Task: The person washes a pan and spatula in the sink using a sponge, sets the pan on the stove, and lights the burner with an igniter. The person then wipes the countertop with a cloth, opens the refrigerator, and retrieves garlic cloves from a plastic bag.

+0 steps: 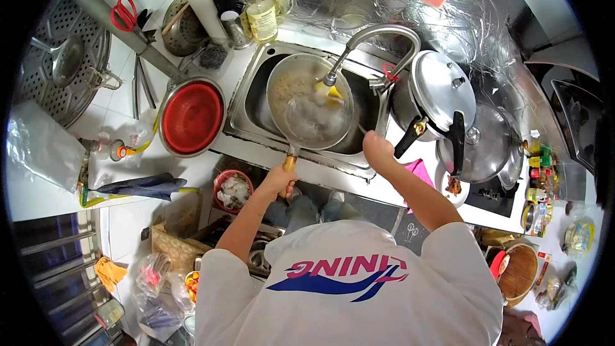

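A wok (288, 77) with a wooden handle (290, 161) rests over the sink (256, 106), cloudy water swirling inside it. My left hand (280, 181) is wrapped round that handle. Above the wok, the curved faucet (378, 29) points its spout down into it, and a yellow piece (332, 92) shows just below the spout. My right hand (378, 150) is closed at the sink's right front edge on a thin tool (360, 125). The tool points toward the wok; its far end is blurred, so I cannot tell its kind.
A pressure cooker (442, 90) and a glass lid (477, 144) stand to the right. Left of the sink sits a red bowl (191, 117). Behind it are a soap bottle (261, 16) and a steel colander (184, 25). Below the counter is a red basket (232, 191).
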`<state>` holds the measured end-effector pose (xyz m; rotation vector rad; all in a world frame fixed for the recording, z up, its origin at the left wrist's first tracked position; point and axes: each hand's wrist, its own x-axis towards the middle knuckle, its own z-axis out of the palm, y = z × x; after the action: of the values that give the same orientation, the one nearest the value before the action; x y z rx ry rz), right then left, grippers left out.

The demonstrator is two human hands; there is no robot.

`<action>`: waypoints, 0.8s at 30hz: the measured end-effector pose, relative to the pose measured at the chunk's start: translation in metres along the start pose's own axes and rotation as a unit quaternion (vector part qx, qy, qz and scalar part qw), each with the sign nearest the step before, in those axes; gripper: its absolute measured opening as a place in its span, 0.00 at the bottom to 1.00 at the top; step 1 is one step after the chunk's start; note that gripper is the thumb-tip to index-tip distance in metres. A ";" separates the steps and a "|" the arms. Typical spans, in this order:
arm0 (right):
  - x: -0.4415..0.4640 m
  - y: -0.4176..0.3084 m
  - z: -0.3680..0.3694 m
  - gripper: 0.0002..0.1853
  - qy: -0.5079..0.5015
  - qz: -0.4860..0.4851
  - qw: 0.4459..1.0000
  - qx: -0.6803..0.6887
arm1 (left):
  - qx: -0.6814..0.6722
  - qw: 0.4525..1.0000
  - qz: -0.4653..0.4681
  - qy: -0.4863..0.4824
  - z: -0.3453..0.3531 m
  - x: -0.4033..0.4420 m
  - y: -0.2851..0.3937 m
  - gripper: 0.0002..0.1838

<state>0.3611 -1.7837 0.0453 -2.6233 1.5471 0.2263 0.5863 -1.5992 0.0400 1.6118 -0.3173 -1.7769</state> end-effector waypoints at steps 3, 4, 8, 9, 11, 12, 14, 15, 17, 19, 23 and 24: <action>-0.025 0.001 -0.011 0.06 -0.075 -0.047 0.996 0.018 | -0.013 1.000 -0.002 0.000 0.001 -0.001 0.005 0.09; -0.032 -0.004 -0.018 0.07 -0.119 -0.057 0.991 0.016 | -0.025 1.000 -0.005 -0.002 0.001 -0.003 0.005 0.09; -0.043 0.006 -0.029 0.08 -0.190 -0.149 0.969 0.042 | -0.011 1.000 0.000 -0.003 -0.004 0.000 0.005 0.09; -0.043 0.008 -0.034 0.10 -0.221 -0.196 0.954 0.052 | -0.023 1.000 0.000 -0.009 -0.006 -0.001 0.007 0.07; -0.043 0.006 -0.042 0.12 -0.284 -0.137 0.942 0.118 | -0.035 0.999 -0.001 -0.016 -0.010 -0.001 0.005 0.06; -0.042 0.000 -0.053 0.14 -0.341 -0.077 0.919 0.184 | -0.034 0.999 -0.009 -0.018 -0.013 0.001 0.005 0.06; -0.041 -0.014 -0.077 0.15 -0.389 -0.029 0.886 0.249 | -0.031 0.999 -0.018 -0.019 -0.015 0.002 0.007 0.06; -0.040 -0.022 -0.083 0.16 -0.435 0.020 0.844 0.313 | -0.023 0.999 -0.023 -0.014 -0.016 0.000 0.009 0.06; -0.031 -0.035 -0.073 0.16 -0.440 0.032 0.812 0.381 | -0.013 0.999 -0.028 -0.009 -0.017 0.000 0.012 0.06; -0.017 -0.045 -0.057 0.16 -0.442 0.044 0.776 0.448 | 0.012 1.000 -0.026 -0.013 -0.021 0.001 0.014 0.05; 0.020 -0.067 -0.040 0.16 -0.422 0.038 0.653 0.628 | 0.035 0.999 -0.019 -0.004 -0.026 -0.001 0.017 0.06; 0.028 -0.073 -0.039 0.15 -0.407 0.064 0.602 0.685 | 0.048 0.999 -0.022 -0.003 -0.027 -0.002 0.020 0.07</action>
<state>0.4412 -1.7783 0.0788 -0.9043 0.8365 0.1062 0.6178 -1.6049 0.0487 1.6916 -0.3788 -1.8248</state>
